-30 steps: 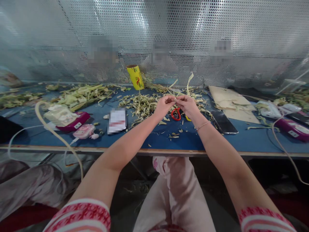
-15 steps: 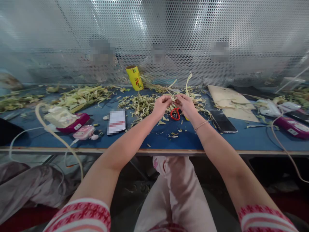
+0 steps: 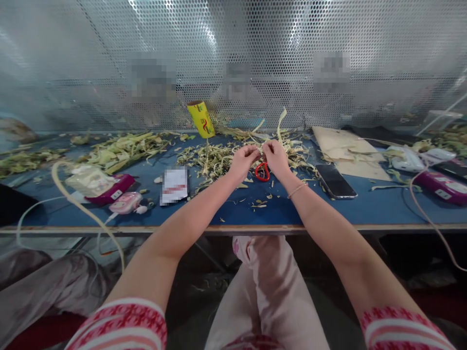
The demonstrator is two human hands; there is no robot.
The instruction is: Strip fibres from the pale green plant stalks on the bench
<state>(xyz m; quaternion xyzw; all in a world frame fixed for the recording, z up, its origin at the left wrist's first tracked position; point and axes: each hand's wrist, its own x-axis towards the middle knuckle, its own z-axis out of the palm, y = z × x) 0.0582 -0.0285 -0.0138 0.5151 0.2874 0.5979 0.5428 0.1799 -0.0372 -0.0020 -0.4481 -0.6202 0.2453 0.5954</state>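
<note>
Over the middle of the blue table, my left hand (image 3: 245, 160) and my right hand (image 3: 274, 154) are close together with fingers pinched. Between the fingertips is a small pale bit, probably a strip of dried plant; its shape is mostly hidden by the fingers. Behind and beneath both hands lies a heap of dried, curled plant strips (image 3: 213, 156). The red handle of a pair of scissors (image 3: 261, 171) shows just below my hands; its blades cannot be seen. A long pale strip (image 3: 280, 122) sticks up from the heap behind my right hand.
A phone (image 3: 335, 181) and cardboard (image 3: 346, 150) lie at right. A yellow tube on a stick (image 3: 201, 119) stands behind. To the left are a pack (image 3: 174, 186), a pink case (image 3: 126, 202), a purple box (image 3: 111, 189), and more plant strips (image 3: 120, 150). Perforated metal (image 3: 270, 63) rises behind.
My right hand has turned and its fingers are curled in more closely. My left hand stays almost in place. The whole view has shifted slightly.
</note>
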